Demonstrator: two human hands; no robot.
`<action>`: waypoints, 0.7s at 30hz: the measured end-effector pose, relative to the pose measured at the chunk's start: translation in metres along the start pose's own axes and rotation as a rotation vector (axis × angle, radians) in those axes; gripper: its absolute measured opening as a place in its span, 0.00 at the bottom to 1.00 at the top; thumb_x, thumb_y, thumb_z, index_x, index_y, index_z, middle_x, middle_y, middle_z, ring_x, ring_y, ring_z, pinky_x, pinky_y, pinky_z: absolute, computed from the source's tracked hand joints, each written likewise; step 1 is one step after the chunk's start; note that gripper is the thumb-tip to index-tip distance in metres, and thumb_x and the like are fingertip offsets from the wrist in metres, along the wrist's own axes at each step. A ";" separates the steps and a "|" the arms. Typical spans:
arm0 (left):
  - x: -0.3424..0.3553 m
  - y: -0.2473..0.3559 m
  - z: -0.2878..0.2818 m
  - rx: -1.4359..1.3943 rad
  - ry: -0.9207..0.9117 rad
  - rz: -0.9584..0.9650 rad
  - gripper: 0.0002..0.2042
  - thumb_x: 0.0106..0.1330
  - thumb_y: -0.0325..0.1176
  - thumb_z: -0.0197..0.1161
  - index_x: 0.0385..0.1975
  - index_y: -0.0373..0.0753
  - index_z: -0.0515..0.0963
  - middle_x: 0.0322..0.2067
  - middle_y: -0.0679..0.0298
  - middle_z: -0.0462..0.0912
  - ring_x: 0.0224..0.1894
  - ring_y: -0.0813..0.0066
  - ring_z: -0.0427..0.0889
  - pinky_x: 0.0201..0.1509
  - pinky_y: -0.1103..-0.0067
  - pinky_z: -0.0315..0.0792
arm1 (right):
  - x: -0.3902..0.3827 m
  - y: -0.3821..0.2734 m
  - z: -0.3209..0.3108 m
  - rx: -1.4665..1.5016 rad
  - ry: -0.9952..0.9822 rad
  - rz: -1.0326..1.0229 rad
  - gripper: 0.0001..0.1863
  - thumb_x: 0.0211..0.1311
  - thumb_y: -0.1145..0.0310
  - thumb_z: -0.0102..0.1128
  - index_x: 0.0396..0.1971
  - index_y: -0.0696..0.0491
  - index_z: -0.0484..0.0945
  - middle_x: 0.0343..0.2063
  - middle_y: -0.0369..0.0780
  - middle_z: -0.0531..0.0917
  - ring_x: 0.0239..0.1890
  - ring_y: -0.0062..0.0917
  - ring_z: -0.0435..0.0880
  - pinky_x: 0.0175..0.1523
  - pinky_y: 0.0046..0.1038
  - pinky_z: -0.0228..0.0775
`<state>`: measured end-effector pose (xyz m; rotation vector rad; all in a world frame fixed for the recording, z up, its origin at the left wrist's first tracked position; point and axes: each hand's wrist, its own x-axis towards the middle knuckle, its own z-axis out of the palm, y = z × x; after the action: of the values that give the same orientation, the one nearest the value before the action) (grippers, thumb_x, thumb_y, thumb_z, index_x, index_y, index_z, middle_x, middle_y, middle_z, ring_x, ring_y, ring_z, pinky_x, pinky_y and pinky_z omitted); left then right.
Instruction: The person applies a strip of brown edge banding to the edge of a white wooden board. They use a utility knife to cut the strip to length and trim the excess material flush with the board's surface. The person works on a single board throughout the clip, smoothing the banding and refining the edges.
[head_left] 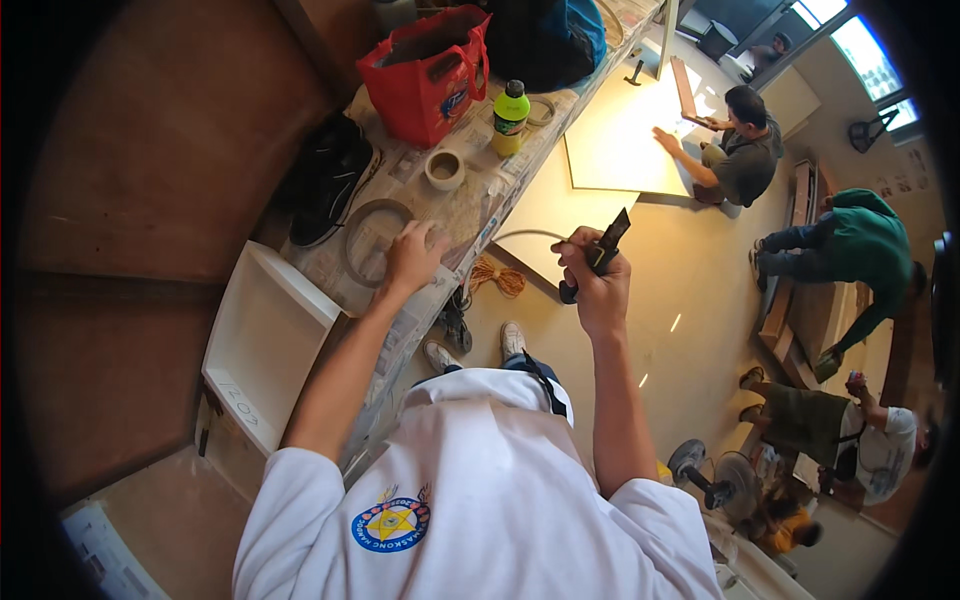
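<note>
Our right hand (600, 295) is wrapped around a black knife (613, 240), its tip pointing up, while a thin grey strip (530, 233) juts leftward from the fingers. Our left hand (415, 258) is at the edge of a grey coil (353, 245) on the worktop (478, 195) — we cannot tell whether it grasps anything. Beyond the coil we see a tape roll (447, 183), a yellow-green bottle (510, 125) and a red bag (420, 105). Below, orange cord (498, 277) lies on the floor (650, 290). Farther out — to our right — a person (745, 150) crouches beside a large pale board (615, 150).
</note>
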<state>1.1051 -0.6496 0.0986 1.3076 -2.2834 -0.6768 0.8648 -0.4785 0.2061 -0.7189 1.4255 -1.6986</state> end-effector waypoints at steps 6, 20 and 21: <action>-0.052 0.064 -0.126 -1.265 -0.796 -0.470 0.24 0.80 0.54 0.52 0.61 0.41 0.76 0.47 0.66 0.82 0.51 0.76 0.81 0.52 0.71 0.76 | -0.004 0.020 0.023 0.187 -0.129 0.115 0.07 0.67 0.75 0.69 0.41 0.57 0.80 0.29 0.36 0.86 0.24 0.10 0.73 0.29 0.17 0.63; -0.104 0.031 -0.089 -1.844 0.164 -0.936 0.18 0.77 0.38 0.60 0.59 0.37 0.66 0.56 0.50 0.78 0.56 0.58 0.81 0.59 0.73 0.81 | 0.006 0.059 0.097 0.112 -0.605 0.326 0.08 0.58 0.73 0.71 0.37 0.58 0.83 0.23 0.31 0.80 0.25 0.12 0.75 0.31 0.19 0.65; -0.109 0.020 -0.086 -1.831 0.230 -0.869 0.17 0.78 0.35 0.59 0.60 0.36 0.66 0.56 0.51 0.79 0.55 0.60 0.81 0.58 0.73 0.81 | 0.008 0.056 0.095 0.134 -0.591 0.349 0.09 0.59 0.74 0.70 0.38 0.58 0.83 0.23 0.31 0.80 0.25 0.12 0.75 0.31 0.19 0.65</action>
<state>1.1925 -0.5630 0.1659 1.0007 -0.1294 -1.9366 0.9502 -0.5389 0.1707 -0.7634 0.9444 -1.1665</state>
